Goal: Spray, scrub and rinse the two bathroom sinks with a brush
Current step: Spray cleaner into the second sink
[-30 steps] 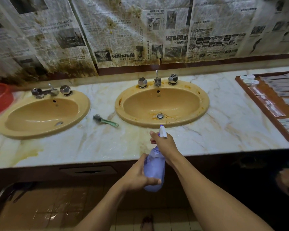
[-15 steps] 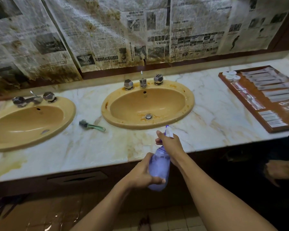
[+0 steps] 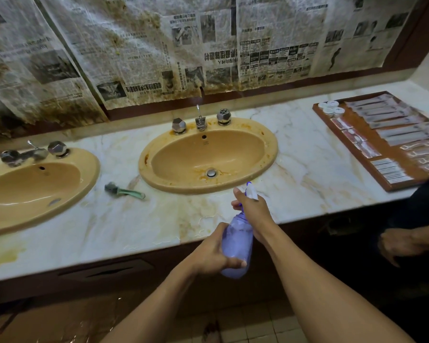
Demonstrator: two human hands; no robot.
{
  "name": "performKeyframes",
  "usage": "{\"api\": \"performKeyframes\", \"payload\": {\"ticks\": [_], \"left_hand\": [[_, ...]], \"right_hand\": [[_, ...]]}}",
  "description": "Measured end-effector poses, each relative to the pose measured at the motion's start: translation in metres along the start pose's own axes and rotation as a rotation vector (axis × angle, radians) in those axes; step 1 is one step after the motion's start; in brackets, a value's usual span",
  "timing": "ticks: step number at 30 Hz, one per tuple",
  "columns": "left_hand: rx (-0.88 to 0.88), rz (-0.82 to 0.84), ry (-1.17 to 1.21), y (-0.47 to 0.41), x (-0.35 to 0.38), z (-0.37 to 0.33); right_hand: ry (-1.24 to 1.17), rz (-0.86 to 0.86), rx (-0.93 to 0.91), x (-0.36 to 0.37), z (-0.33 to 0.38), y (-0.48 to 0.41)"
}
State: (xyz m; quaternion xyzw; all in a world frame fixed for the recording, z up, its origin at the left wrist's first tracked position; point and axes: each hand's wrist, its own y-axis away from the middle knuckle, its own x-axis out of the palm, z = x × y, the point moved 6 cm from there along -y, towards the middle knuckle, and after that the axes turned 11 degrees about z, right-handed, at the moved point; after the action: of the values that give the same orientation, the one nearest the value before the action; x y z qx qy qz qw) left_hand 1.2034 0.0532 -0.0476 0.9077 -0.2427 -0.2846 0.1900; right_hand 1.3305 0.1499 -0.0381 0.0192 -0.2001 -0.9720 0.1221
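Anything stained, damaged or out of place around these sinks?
The newspaper sheets covering the wall are brown-stained and torn along their lower edge. The right-hand tan oval sink has orange-brown grime round its drain and rim. The pale marble counter shows yellow staining, heaviest front left. A green-handled brush lies loose between the sinks.

Bathroom. Two mustard basins, left sink (image 3: 92,169) and right sink (image 3: 270,149), sunk side by side in veined marble desk (image 3: 307,174). Chrome taps (image 3: 200,122) behind each bowl. Small-tiled floor (image 3: 270,325) below. Wooden tray (image 3: 348,149) of wrapped toiletries at right end. Stained newspaper (image 3: 134,45) covering wall behind. Brownish grime around right rim.
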Motion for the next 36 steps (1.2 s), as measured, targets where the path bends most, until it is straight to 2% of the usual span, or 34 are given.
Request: {"api": "performKeyframes", "payload": {"ticks": [7, 13, 21, 25, 32, 36], "left_hand": [[0.011, 0.04, -0.048, -0.018, -0.007, -0.007], [0.008, 0.078, -0.101, -0.032, -0.019, -0.008], [0.038, 0.116, -0.13, -0.061, -0.046, -0.029], [0.05, 0.14, -0.116, -0.082, -0.05, -0.047], [0.012, 0.146, -0.037, -0.116, -0.036, -0.067], [0.0, 0.133, -0.03, -0.127, -0.033, -0.075]], "right_hand": [[-0.027, -0.044, 0.077, -0.013, 0.0, -0.013], [-0.03, -0.253, 0.152, -0.024, -0.003, -0.021], [-0.121, -0.128, -0.014, -0.036, 0.018, -0.053], [-0.104, -0.149, -0.007, -0.058, 0.026, -0.069], [-0.096, -0.235, 0.149, -0.099, 0.024, -0.089], [-0.085, -0.204, 0.113, -0.107, 0.029, -0.096]]}}
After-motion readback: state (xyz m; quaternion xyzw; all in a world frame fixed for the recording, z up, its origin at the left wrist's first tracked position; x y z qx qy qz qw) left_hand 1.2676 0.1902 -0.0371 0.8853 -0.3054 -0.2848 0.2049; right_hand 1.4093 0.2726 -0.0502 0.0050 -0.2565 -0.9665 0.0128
